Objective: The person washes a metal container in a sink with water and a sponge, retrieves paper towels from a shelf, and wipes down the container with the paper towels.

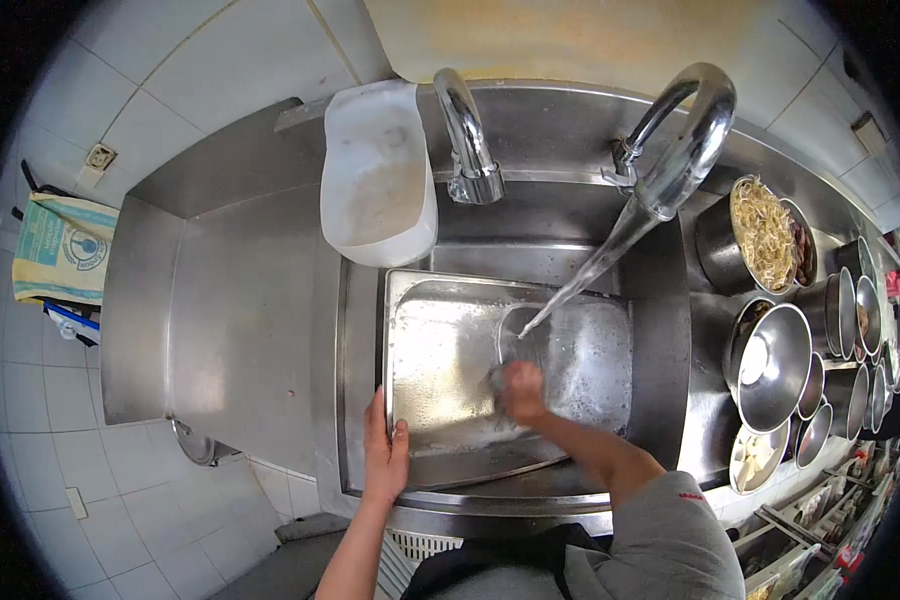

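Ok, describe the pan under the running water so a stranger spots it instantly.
At the big steel sink, find the running tap. Its stream lands in the metal pan, whose left edge the left hand touches. Unlike the round bowls to the right, this one is rectangular.

R hand (522,392) was motion-blurred over steel pan (590,390); item (497,381) in its grip was part-hidden, couldn't ID. Sink (662,340) bottom under pan was hidden. Below pan, L forearm (355,550) & R sleeve (675,540) were cut off. Red bits (850,557) far R of pan: too tiny.
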The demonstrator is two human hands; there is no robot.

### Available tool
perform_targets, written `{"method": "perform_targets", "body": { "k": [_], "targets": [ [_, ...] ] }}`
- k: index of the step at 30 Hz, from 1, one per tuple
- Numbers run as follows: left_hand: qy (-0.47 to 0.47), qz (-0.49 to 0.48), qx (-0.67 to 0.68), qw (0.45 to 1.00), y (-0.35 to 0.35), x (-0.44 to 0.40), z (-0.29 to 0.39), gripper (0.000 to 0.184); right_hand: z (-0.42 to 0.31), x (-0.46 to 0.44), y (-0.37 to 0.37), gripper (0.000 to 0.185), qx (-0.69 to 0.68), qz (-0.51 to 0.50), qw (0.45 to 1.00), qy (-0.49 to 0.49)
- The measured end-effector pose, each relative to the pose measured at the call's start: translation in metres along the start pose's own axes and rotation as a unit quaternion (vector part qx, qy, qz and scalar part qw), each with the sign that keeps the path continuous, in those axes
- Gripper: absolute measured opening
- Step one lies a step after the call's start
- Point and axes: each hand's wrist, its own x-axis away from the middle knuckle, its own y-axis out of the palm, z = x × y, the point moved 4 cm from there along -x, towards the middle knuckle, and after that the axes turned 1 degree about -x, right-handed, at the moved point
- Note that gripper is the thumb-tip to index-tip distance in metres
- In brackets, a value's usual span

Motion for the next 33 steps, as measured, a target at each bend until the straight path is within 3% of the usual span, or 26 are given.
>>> {"method": "perform_targets", "body": {
  "k": [2,5,6,8,11,13,15,17,20,21,22,24,26,27,31,32,33],
  "targets": [
    [0.005,0.002,-0.008,1.000,0.002,0.001,-0.002,0.052,0.046,-0.019,-0.030,0.042,0.049,0.171,0.970,0.167],
    [0.005,0.004,-0.004,1.000,-0.001,0.000,-0.001,0.052,0.063,-0.008,-0.042,0.041,0.003,0.173,0.964,0.203],
    [0.001,0.004,0.004,1.000,0.000,0.000,0.001,0.052,0.044,0.003,-0.039,0.046,-0.032,0.110,0.955,0.275],
    [0.006,0.008,-0.012,1.000,0.000,0.000,0.003,0.051,-0.009,0.031,-0.019,0.052,0.130,-0.001,0.987,0.098],
    [0.008,0.012,-0.046,0.999,0.000,0.001,0.001,0.051,-0.052,0.015,-0.041,0.049,-0.038,0.062,0.997,-0.017],
    [0.003,0.006,-0.040,0.999,0.000,0.002,0.001,0.051,-0.031,-0.035,-0.048,0.047,-0.008,0.127,0.992,-0.008],
    [-0.003,-0.006,-0.001,1.000,0.000,0.000,0.006,0.052,0.039,-0.084,-0.039,0.047,-0.062,0.161,0.980,0.094],
    [-0.006,-0.006,0.005,1.000,0.000,-0.003,0.002,0.052,0.048,-0.072,-0.090,0.041,-0.004,0.175,0.981,0.088],
    [-0.002,-0.009,0.018,1.000,0.002,-0.001,-0.001,0.052,0.122,-0.050,-0.075,0.033,-0.006,0.188,0.976,0.107],
    [0.003,-0.010,0.019,1.000,0.001,-0.002,-0.001,0.052,0.142,-0.040,-0.069,0.039,0.011,0.042,0.971,0.236],
    [-0.006,-0.006,0.016,1.000,0.002,-0.001,-0.005,0.052,0.136,-0.029,-0.089,0.041,-0.027,-0.007,0.958,0.285],
    [-0.012,-0.002,0.016,1.000,0.002,-0.001,-0.004,0.051,0.129,-0.009,-0.102,0.043,0.085,-0.099,0.954,0.269],
    [-0.012,-0.001,0.018,1.000,0.002,0.000,-0.002,0.050,0.149,0.031,-0.072,0.044,0.375,-0.179,0.902,0.115],
    [-0.006,0.000,0.018,1.000,0.002,0.000,-0.002,0.050,0.156,0.047,-0.059,0.044,0.411,-0.192,0.887,0.089],
    [0.012,0.007,0.020,1.000,0.001,0.000,-0.001,0.049,0.184,0.118,-0.004,0.045,0.327,-0.200,0.921,0.073],
    [0.018,0.012,0.022,1.000,0.001,0.000,-0.002,0.049,0.162,0.122,-0.017,0.046,0.260,-0.190,0.940,0.112],
    [0.023,0.017,0.024,0.999,0.001,0.000,-0.002,0.049,0.145,0.114,-0.018,0.046,0.249,-0.326,0.903,0.127]
  ]
}}
